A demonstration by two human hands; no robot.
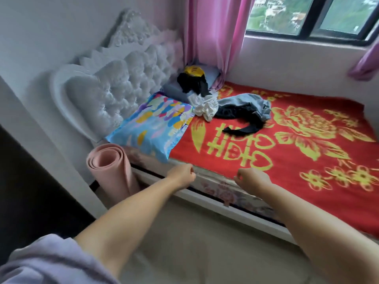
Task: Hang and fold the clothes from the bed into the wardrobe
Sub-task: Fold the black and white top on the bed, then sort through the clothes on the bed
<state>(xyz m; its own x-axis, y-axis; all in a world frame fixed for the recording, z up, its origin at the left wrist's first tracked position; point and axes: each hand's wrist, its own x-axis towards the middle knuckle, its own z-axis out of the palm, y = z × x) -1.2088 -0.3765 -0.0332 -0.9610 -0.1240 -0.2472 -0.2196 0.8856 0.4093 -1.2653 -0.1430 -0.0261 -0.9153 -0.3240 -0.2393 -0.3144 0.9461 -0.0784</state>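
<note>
Although both arms are stretched toward the bed [307,191], neither hand has hold of anything: the left hand [182,174] and the right hand [251,178] are each curled into an empty fist above the near edge of the mattress. From the left stand a rolled pink mat [110,167] on the floor, then a bright patterned pillow [151,128] against the headboard [114,85]. Beyond it lie the clothes: a black and yellow bundle [192,78] on a grey pillow [176,91], a crumpled white garment [205,106], and a grey and black heap [244,108] with a dark strip trailing toward the hands. All of it sits well apart from both fists, across the red blanket. The likely trouble is tangling: pulling one piece could drag the others or slide the blanket. No wardrobe is in view.
</note>
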